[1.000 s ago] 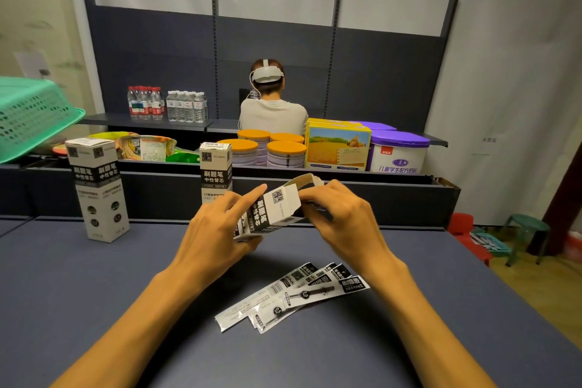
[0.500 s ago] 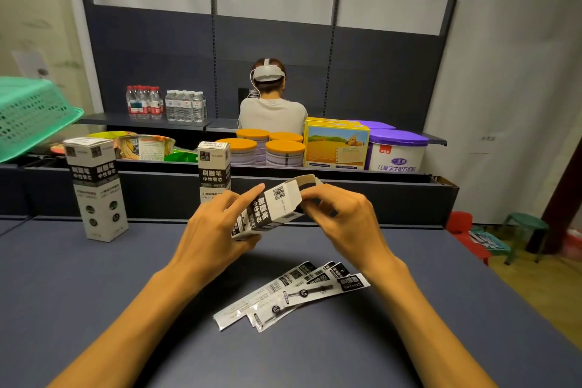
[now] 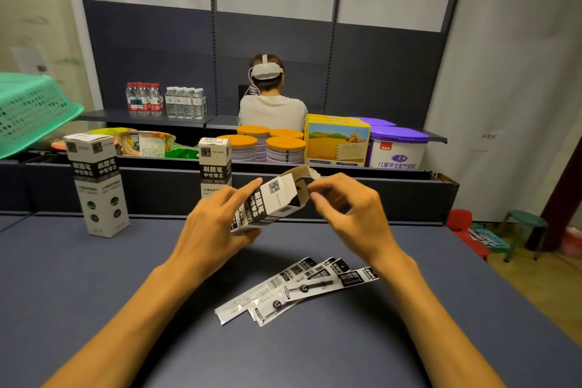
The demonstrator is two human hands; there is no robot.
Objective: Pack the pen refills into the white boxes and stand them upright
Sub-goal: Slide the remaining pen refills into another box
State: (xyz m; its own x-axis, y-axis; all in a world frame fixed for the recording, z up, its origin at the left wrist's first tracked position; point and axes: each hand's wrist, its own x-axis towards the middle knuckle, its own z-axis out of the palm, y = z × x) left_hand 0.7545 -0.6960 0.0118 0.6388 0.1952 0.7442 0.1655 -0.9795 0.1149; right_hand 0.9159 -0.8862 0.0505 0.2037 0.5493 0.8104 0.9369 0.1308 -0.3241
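left hand [image 3: 217, 230] grips a white box [image 3: 271, 200] w/ black print, fingers curled round its lower half, index finger [image 3: 244, 190] laid straight along the top face. box is held in the air above the counter [image 3: 78, 293], tilted, open end up and to the right. right hand [image 3: 352, 214] is at that open end, thumb and fingertips pinching the raised top flap [image 3: 304, 172]; other fingers loosely curled beside it. dark inside of the box shows between the flaps, can't tell if anything's in it.

pen refills [image 3: 296, 288] in flat clear/black packets lie fanned on the counter just below both hands, nearer the wearer, approx 4 overlapping, not touched by either hand.

2 more white boxes stand upright on the counter beyond the fingers: 1 [image 3: 97, 186] well to the left of the left hand, tops closed, and 1 [image 3: 215, 168] just behind the left hand's fingers, its lower part hidden by them.

further back past the hands: shelf w/ orange-lidded cans [image 3: 285, 148], a yellow box [image 3: 337, 143], purple-lidded tub [image 3: 398, 148], water bottles [image 3: 165, 101]. green basket [image 3: 28, 110] far left. another person [image 3: 272, 94] sits back turned, wearing a headset.
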